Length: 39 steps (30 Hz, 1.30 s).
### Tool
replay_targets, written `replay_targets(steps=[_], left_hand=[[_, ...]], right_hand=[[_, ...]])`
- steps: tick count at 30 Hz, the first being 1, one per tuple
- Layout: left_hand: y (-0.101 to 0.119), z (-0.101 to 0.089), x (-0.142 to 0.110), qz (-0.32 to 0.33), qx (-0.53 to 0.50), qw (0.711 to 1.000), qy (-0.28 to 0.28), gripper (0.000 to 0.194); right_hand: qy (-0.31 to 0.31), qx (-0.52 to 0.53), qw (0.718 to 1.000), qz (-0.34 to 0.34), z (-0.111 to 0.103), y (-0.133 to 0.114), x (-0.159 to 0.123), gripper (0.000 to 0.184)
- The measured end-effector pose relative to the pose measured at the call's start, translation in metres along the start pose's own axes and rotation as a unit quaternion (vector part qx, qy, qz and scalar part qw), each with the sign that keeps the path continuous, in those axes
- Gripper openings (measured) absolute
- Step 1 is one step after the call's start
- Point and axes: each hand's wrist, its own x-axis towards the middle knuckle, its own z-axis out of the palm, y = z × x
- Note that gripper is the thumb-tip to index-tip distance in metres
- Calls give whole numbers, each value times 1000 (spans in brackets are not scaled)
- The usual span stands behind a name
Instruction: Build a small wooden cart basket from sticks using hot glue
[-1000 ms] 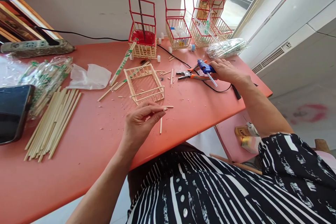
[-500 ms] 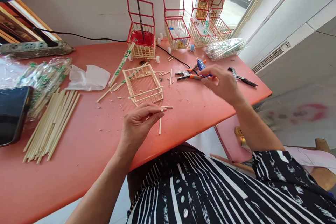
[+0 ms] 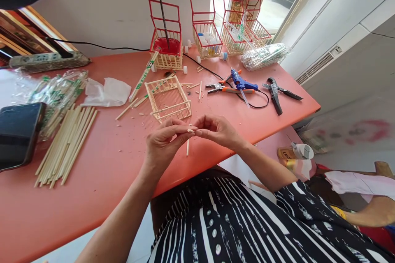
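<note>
My left hand (image 3: 165, 139) is closed in a pinch on a short wooden stick (image 3: 191, 130), its pale end showing at the fingertips. Meeting it there is my right hand (image 3: 217, 131), thumb and forefinger pressed together on the same small piece; most of the stick is hidden by the fingers. Just beyond both hands lies an open frame of glued wooden sticks (image 3: 151, 98). A loose stick (image 3: 187, 148) rests on the table below my fingertips. To the right are a blue glue gun (image 3: 242, 82) and orange-handled pliers (image 3: 220, 88).
Black-handled pliers (image 3: 274, 95) lie at the right. Several red-topped stick carts (image 3: 166, 55) line the wall, one holding a red bowl (image 3: 173, 45). At left are a stick pile (image 3: 66, 148), wrapped chopsticks (image 3: 58, 90), a phone (image 3: 20, 135) and a power strip (image 3: 49, 61).
My right hand has moved from beside the glue gun, leftward and down, to my left fingertips. The glue gun is now uncovered. My left hand stays pinched in about the same place.
</note>
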Motion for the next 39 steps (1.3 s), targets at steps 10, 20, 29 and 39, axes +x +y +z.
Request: replay_targets(steps=[10,20,29,39], left_hand=[[1,-16,2,-157,174,970,-60,23],[24,3,-16,-177,503,830,-164,14],[20,1,-25,-167,528,822,-130,17],[23,-21,-34,-214,226,949,-50,34]], right_hand=[[104,16,994,0,-25,6,-14,41],[112,0,993,-41,-31,10,-17,38],[136,7,989,-50,-32,14,-19,43],[160,2,985,-63,-33,16,-16,43]])
